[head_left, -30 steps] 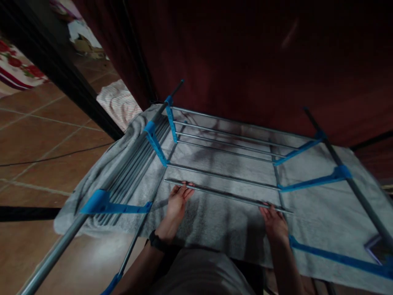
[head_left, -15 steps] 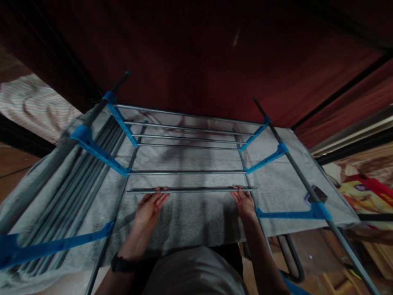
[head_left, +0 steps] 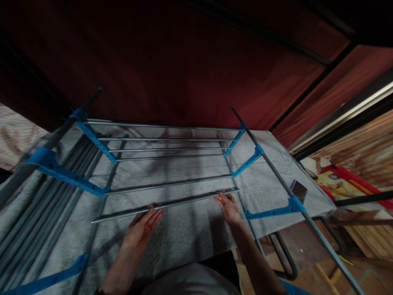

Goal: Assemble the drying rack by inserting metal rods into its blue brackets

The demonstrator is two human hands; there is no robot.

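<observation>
A thin grey metal tube runs crosswise in front of me, with my left hand gripping it left of its middle. Close to its right end, the fingers of my right hand are closed on it too. The tube slants, left end lower in view. Beyond it stands a rack frame of grey poles and blue plastic brackets. One crossbar joins the nearer bracket pair; several thin bars link the far pair. A right bracket near my right forearm has no bar on it.
Several grey tubes lie side by side at the left on the light cloth-covered table. A phone rests at the right, near a pole. Dark red fabric hangs behind. A red and yellow package is at far right.
My view has turned right, shifting the rack leftward in it. The tube stays in both hands but now slants more, its left end nearer to me.
</observation>
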